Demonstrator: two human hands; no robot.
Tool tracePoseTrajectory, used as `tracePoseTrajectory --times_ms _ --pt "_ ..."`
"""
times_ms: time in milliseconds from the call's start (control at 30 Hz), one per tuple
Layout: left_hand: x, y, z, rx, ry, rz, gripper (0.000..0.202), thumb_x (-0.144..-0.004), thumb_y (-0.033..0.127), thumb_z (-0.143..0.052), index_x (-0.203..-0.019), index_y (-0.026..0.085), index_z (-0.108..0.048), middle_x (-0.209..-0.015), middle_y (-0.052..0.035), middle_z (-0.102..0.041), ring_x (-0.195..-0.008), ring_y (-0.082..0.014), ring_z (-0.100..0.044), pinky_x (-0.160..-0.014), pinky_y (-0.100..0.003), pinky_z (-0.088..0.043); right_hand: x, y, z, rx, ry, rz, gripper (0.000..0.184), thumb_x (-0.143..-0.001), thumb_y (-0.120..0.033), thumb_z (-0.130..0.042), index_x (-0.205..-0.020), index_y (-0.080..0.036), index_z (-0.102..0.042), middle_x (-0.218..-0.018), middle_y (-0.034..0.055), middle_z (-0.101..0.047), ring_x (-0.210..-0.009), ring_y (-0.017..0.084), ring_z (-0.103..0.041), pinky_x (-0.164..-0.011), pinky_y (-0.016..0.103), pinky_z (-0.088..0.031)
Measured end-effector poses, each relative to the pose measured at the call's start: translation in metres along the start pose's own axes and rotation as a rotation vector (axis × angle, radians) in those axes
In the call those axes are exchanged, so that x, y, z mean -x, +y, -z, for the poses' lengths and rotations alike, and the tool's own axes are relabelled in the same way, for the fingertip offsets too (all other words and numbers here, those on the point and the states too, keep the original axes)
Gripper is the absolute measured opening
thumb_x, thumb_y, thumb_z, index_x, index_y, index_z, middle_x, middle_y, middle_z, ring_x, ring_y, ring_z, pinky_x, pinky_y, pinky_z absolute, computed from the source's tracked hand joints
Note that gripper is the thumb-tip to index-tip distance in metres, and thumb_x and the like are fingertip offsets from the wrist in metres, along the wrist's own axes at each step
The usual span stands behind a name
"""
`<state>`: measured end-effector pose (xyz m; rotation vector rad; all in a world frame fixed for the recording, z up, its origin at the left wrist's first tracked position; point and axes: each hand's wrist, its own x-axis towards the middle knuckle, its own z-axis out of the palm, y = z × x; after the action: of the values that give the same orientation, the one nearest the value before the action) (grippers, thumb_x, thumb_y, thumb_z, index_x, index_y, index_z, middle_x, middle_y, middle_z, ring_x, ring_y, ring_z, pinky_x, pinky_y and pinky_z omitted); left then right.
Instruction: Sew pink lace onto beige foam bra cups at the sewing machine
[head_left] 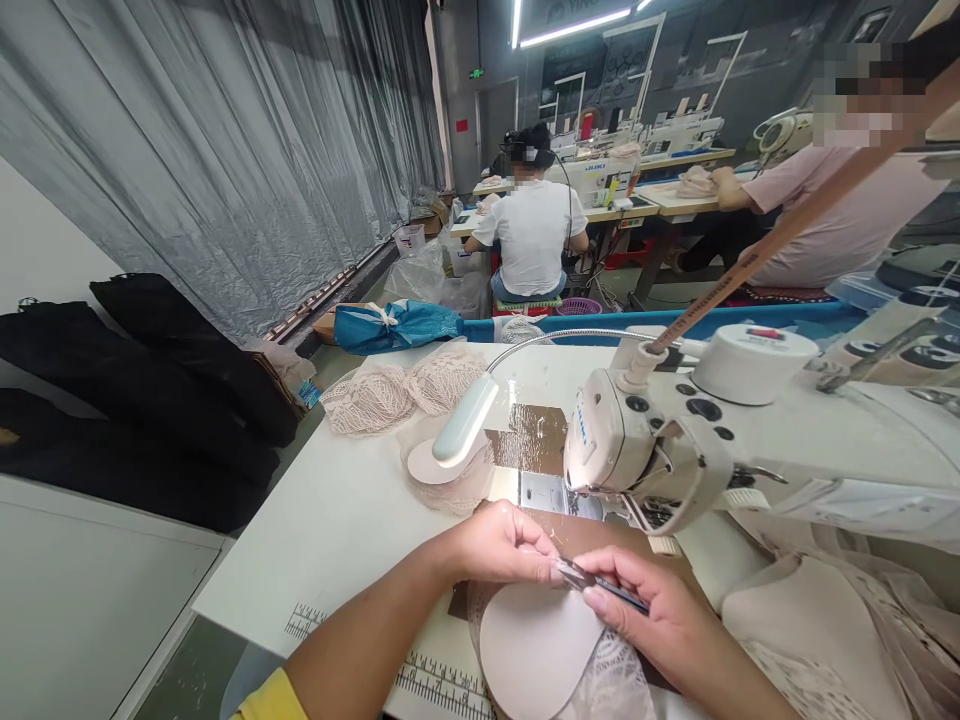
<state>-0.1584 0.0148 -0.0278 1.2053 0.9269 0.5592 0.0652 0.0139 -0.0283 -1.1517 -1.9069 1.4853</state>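
Observation:
Below the sewing machine's needle area, a pale bra cup [536, 645] with a lace edge hangs from my fingers over the table. My left hand [502, 545] pinches its top edge between thumb and fingers. In my right hand [637, 595] are dark thread snips [611, 590], their metal tip against the cup's edge by my left fingertips. The white sewing machine [607, 430] stands just beyond my hands, its lamp [465, 415] bent over the table. Another pale cup with lace [450, 465] lies left of the needle plate [551, 492].
Lace cups [405, 390] lie at the table's far left, and more lace pieces [817, 630] sit at the right. A ruler scale [442, 685] marks the front edge. Thread cones [754, 360] stand on the right. Two co-workers [532, 235] sit at machines beyond a blue cloth trough [600, 325].

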Motion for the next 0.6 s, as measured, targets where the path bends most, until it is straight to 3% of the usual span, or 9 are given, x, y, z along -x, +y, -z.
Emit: tracePoseTrajectory --times_ms 367,600 --pt "-0.001 0.002 -0.004 -0.019 0.003 0.074 0.044 -0.060 0.049 -0.081 -0.072 0.008 -0.069 -0.058 0.0041 -0.045 -0.054 -0.0059 -0.033 -0.047 -0.018 -0.023 -0.003 -0.008 0.000 0.035 -0.060 0.008 0.032 -0.085 -0.048 -0.054 -0.092 -0.022 -0.070 -0.087 0.0046 -0.073 -0.082 0.023 -0.065 -0.075 0.034 -0.050" --pt "0.000 -0.001 0.002 -0.023 -0.023 0.020 0.050 -0.061 0.050 -0.081 -0.089 0.010 -0.072 -0.064 0.0025 -0.049 -0.058 -0.0069 -0.038 -0.053 -0.018 -0.030 -0.003 -0.004 0.001 0.005 -0.048 -0.026 0.031 -0.085 -0.048 -0.054 -0.092 -0.022 -0.069 -0.089 0.0042 -0.073 -0.083 0.023 -0.065 -0.076 0.034 -0.048"
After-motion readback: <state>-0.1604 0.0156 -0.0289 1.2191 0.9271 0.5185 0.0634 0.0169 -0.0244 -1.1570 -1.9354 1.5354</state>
